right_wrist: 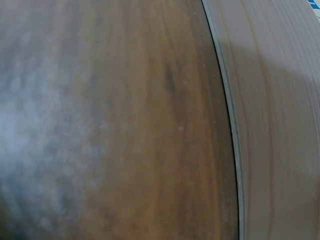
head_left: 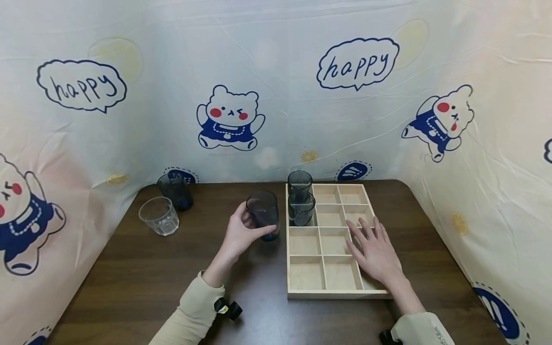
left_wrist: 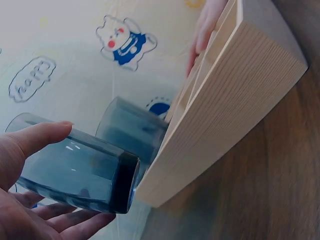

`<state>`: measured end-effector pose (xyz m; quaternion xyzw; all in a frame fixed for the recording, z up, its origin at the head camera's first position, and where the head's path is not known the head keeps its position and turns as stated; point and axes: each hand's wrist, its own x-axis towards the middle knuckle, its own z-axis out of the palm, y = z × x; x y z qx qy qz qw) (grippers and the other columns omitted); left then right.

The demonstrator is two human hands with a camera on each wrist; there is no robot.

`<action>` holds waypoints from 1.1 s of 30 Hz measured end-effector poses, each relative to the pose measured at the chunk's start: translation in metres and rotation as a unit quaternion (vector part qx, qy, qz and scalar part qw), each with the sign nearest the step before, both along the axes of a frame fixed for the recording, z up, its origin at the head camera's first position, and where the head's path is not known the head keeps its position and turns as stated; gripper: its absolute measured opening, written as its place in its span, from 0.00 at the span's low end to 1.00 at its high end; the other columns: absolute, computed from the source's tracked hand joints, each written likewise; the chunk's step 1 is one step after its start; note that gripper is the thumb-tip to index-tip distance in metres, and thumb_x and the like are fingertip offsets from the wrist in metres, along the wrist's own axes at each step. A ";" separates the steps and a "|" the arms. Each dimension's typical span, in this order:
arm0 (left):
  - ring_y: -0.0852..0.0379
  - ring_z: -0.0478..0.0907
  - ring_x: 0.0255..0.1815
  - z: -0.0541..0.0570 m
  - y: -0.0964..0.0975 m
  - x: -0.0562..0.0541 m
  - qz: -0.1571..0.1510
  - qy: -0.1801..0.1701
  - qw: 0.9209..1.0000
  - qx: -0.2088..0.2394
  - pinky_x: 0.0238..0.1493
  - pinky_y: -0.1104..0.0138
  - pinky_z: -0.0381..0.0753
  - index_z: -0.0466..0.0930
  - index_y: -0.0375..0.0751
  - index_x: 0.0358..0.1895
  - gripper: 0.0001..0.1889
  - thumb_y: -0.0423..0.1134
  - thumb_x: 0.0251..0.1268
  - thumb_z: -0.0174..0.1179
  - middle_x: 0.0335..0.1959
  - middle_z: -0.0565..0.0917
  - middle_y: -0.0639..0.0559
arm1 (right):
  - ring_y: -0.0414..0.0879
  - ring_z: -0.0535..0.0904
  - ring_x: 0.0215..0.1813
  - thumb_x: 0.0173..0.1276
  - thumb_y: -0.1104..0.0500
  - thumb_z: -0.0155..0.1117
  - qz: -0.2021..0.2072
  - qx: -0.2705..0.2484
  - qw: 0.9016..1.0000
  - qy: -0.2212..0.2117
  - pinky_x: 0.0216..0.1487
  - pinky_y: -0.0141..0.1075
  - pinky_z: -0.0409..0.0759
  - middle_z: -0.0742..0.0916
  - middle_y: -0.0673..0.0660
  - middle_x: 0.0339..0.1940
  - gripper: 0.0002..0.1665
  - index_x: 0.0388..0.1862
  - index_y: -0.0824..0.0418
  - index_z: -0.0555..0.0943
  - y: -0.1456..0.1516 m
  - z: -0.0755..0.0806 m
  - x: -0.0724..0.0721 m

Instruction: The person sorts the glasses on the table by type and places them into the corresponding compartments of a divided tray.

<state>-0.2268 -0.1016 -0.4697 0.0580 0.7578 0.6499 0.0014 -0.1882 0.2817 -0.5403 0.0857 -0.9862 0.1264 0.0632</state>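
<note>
At the near side of a dark wooden table (head_left: 267, 328), a pale left sleeve (head_left: 185, 306) with a black wrist device (head_left: 228, 309), and a matching right sleeve (head_left: 424, 330). Just beyond, a right hand (head_left: 374, 247), fingers spread apart and gripping nothing, laid over the right-hand column of a divided wooden tray (head_left: 336, 295); unclear how firmly pressed. Left of the tray, a left hand (head_left: 239, 235) curled round a smoky blue-grey glass (head_left: 264, 211), thumb across the near side, fingers round the opposite side. Held roughly upright, just beside the tray's left wall; looks raised off the table, though hard to be sure.

To judge by looks: rigid, smooth, probably slippery, weighted toward the thick dark base, apt to chip if knocked against a wooden edge. Best gripped round the lower half of the wall, thumb opposing fingers, rim left free; firm enough against sliding, without squeezing hard.

Farther off, well to the left on the table, a clear glass (head_left: 159, 218); in the left column of the tray, second row from the back, a second smoky glass (head_left: 301, 211). Farther still, a third smoky glass (head_left: 300, 181) in the back-left compartment, and a dark glass (head_left: 176, 191) just behind the clear one. Behind everything, a pale curtain (head_left: 284, 57) with printed bears (head_left: 228, 120).
</note>
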 end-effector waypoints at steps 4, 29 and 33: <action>0.38 0.87 0.68 0.001 0.012 0.005 -0.015 0.009 1.000 0.011 0.69 0.49 0.87 0.72 0.40 0.76 0.44 0.27 0.55 0.82 0.68 0.86 0.35 | 0.81 0.49 0.90 0.86 0.38 0.54 0.000 0.001 1.000 0.001 0.89 0.72 0.49 0.69 0.69 0.88 0.38 0.88 0.47 0.67 0.000 -0.002 -0.001; 0.44 0.89 0.61 -0.009 0.064 0.026 -0.073 0.035 0.995 0.050 0.59 0.68 0.89 0.72 0.37 0.76 0.45 0.23 0.51 0.83 0.64 0.88 0.33 | 0.81 0.49 0.90 0.85 0.37 0.55 0.002 -0.003 1.000 0.006 0.89 0.71 0.50 0.69 0.69 0.88 0.38 0.88 0.48 0.68 0.002 -0.001 0.001; 0.41 0.89 0.63 -0.013 0.069 0.027 -0.078 0.038 0.996 0.028 0.64 0.56 0.90 0.72 0.38 0.76 0.46 0.25 0.51 0.84 0.64 0.88 0.34 | 0.81 0.49 0.90 0.86 0.37 0.54 0.002 -0.003 1.000 0.004 0.89 0.71 0.50 0.69 0.69 0.88 0.38 0.88 0.48 0.68 0.002 -0.002 0.000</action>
